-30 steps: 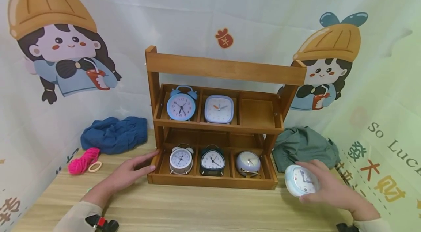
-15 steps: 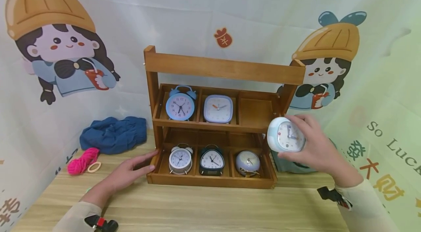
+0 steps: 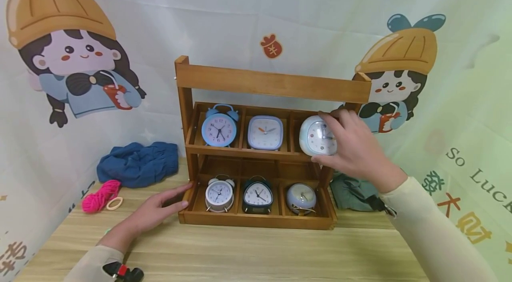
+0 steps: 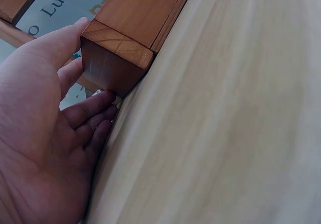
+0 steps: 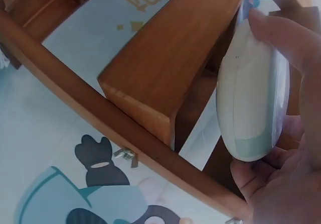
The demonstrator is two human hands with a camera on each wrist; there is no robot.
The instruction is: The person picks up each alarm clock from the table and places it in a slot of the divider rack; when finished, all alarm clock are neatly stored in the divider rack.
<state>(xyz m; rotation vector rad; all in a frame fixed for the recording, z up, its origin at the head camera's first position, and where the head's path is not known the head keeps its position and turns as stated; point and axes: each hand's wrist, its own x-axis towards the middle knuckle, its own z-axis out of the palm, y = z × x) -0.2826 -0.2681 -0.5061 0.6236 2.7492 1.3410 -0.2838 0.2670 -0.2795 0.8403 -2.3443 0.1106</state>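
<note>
My right hand (image 3: 354, 144) grips a rounded white and pale-blue alarm clock (image 3: 318, 136), held at the right compartment of the upper tier. In the right wrist view the clock (image 5: 253, 88) appears edge-on between thumb and fingers. My left hand (image 3: 150, 211) touches the left end of the wooden shelf (image 3: 256, 222) at its lower tier. Up close in the left wrist view, its fingers meet the shelf's corner (image 4: 118, 43). A blue twin-bell clock (image 3: 219, 129) and a square lavender-rimmed clock (image 3: 265, 133) occupy the other upper compartments.
The lower tier holds a white twin-bell clock (image 3: 220, 194), a dark triangular clock (image 3: 258, 195) and a round lavender clock (image 3: 302, 197). Blue cloth (image 3: 138, 163), pink yarn (image 3: 101, 195) and a wooden ring (image 3: 114, 203) lie left; green cloth (image 3: 354, 191) lies right.
My right hand has carried the white and pale-blue clock up and leftward, from beside the shelf to the upper right compartment. The left hand has stayed on the shelf's end.
</note>
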